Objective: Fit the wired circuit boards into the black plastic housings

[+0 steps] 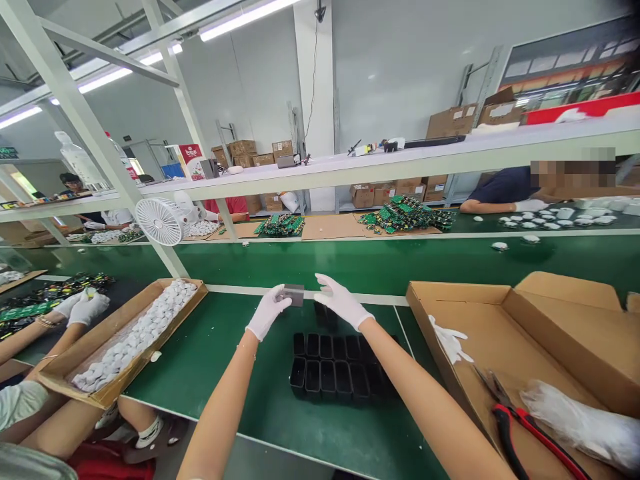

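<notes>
In the head view my left hand [269, 312], in a white glove, is closed on the edge of a small dark grey box [294, 295]. To its right my gloved right hand [343, 303] has its fingers apart and holds nothing that I can see. Just below that hand a black box [326, 316] stands on the green table, partly hidden by the hand. Nearer to me, two rows of open-topped black boxes [327, 379] stand side by side. My right forearm covers part of the rows' right end.
On the right lies a large cardboard box [465, 297] with a white glove [450, 340], red-handled pliers [520, 420] and a plastic bag [580, 420]. At left, a cardboard tray [100, 397] of white parts borders a co-worker's gloved hands [87, 307]. A white fan [160, 221] is clamped to the frame.
</notes>
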The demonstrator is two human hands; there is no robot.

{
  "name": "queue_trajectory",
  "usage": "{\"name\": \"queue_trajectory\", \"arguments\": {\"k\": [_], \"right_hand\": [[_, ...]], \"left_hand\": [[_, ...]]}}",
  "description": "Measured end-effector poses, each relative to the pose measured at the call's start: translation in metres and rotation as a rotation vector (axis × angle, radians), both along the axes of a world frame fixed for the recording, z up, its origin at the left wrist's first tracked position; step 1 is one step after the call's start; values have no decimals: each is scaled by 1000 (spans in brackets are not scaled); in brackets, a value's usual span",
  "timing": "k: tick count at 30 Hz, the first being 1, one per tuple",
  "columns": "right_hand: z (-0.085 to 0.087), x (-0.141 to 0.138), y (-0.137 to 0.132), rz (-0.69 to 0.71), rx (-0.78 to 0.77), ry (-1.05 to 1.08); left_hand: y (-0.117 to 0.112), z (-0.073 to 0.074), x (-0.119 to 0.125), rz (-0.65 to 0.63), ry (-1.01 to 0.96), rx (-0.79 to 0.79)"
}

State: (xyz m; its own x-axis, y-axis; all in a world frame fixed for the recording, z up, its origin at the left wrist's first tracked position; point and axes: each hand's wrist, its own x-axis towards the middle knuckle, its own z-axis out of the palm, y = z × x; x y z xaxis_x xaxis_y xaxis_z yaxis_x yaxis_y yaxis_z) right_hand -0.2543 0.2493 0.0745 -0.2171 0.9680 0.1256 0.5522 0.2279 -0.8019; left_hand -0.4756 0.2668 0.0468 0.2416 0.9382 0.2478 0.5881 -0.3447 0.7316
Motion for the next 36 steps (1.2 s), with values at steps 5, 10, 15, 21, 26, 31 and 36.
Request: {"name": "queue_trajectory", "arguments": {"k": [5, 10, 15, 21, 26, 31, 36], "right_hand": [[8, -11, 0, -18, 27, -21], [3, 23, 7, -325, -41, -214], [-24, 43, 0, -352, -205, -356], [-42, 32, 2, -205, -289, -317], [-39, 34, 1, -175, -308, -306], [-36, 34, -3, -147, -290, -342], [-39, 26, 9, -111, -221, -373]], "left_hand": [[1, 10, 29, -56, -23, -58], [9, 6, -1, 178, 175, -50], [14, -11, -26, 246, 374, -221], [15, -32, 3, 335, 327, -306], [16, -36, 24, 114, 140, -406], [21, -33, 24, 22, -28, -479], [24, -25, 32, -2, -70, -472]]}}
